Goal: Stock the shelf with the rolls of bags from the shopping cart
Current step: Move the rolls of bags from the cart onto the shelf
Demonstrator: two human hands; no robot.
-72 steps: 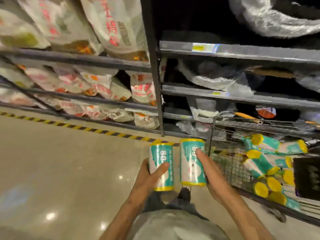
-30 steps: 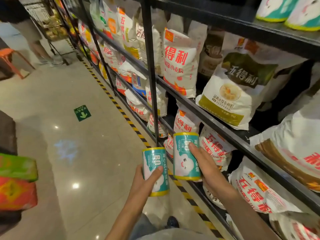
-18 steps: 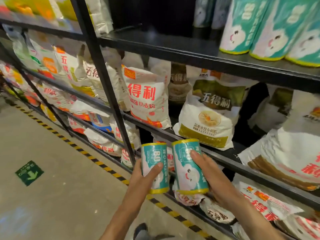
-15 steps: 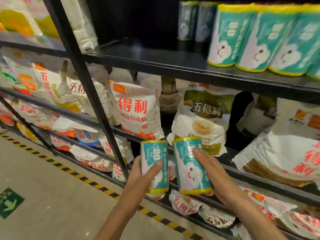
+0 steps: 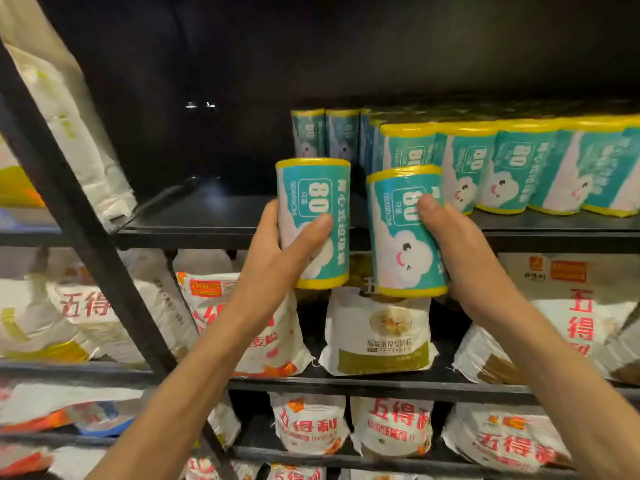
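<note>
Teal, yellow-capped plastic rolls of bags [image 5: 313, 223] [image 5: 405, 233] sit upright, your left hand [image 5: 277, 261] and right hand [image 5: 453, 244] fingers curled round them, just before the black metal shelf [image 5: 207, 220]; shoving could topple the standing row of teal rolls [image 5: 502, 168] beyond your right fingers.

Two bare forearms, no sleeves, watch, rings or gloves on them, enter from 6 o'clock and end in the left hand [image 5: 277, 258] and right hand [image 5: 460, 258], each with short, unpainted nails.

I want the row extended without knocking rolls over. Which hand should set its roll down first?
Right hand, probably: its roll is beside the shelved rolls; the left hand is farther away.
</note>
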